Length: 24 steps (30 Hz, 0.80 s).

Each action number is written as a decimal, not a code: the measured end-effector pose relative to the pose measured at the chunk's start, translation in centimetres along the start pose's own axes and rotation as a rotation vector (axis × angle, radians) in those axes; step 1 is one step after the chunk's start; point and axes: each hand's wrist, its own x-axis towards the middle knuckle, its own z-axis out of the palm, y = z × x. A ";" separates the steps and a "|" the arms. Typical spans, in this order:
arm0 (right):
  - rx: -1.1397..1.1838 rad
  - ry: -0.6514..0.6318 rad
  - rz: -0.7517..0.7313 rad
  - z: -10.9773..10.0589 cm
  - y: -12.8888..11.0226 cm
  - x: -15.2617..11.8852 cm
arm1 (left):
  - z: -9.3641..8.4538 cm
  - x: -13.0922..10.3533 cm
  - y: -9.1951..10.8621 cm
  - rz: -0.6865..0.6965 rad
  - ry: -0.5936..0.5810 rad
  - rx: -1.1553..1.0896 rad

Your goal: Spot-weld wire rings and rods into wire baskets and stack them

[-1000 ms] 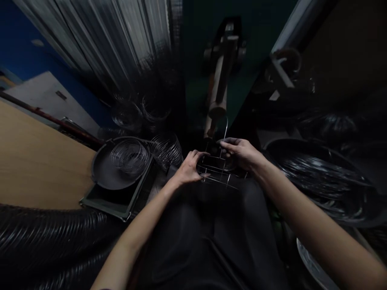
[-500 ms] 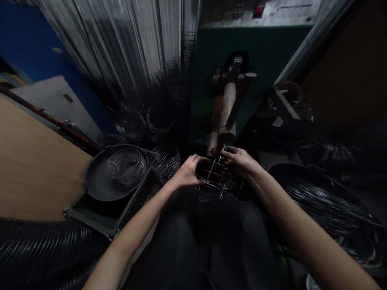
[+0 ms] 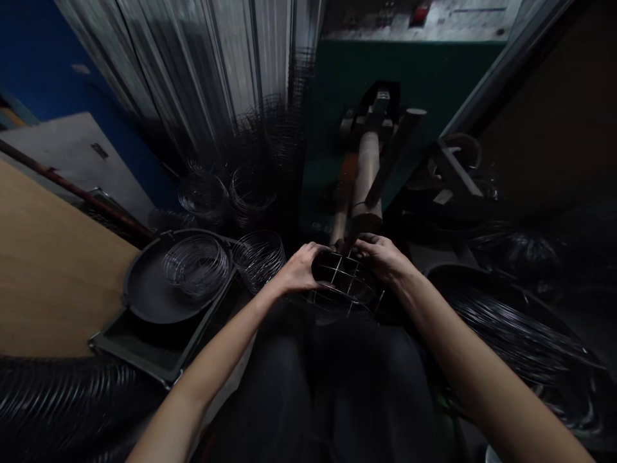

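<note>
A round wire frame [image 3: 343,273] with crossing thin rods is held low in front of the machine, above my lap. Around its left side curve the fingers of my left hand [image 3: 304,267]. My right hand [image 3: 378,254] pinches at the frame's upper right, where a thin rod meets it; the fingertips are dark and partly hidden. Just beyond both hands are the ends of the machine's metal cylinder [image 3: 367,173] and a thinner bar below it.
The green machine [image 3: 332,96] stands ahead. At left, wire rings [image 3: 196,265] lie in a black round tray [image 3: 149,289], beside another ring stack [image 3: 260,257]. A large container at right holds wire rods [image 3: 511,328]. Coiled wire [image 3: 58,399] fills the lower left.
The machine's slanted lever has swung up at its near end. The rod at my right hand no longer sticks up above the fingers. Both hands stay on the frame; the view has shifted slightly.
</note>
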 end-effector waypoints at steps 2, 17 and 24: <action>0.000 0.006 0.007 0.1 0.0 0.2 | 0.0 0.1 -0.2 -0.008 0.003 -0.003; -0.021 0.038 -0.040 0.8 0.5 1.4 | -1.2 0.8 -0.2 -0.020 -0.034 0.039; -0.223 0.145 -0.226 -0.6 0.1 1.2 | -1.8 1.1 0.1 -0.107 -0.045 0.077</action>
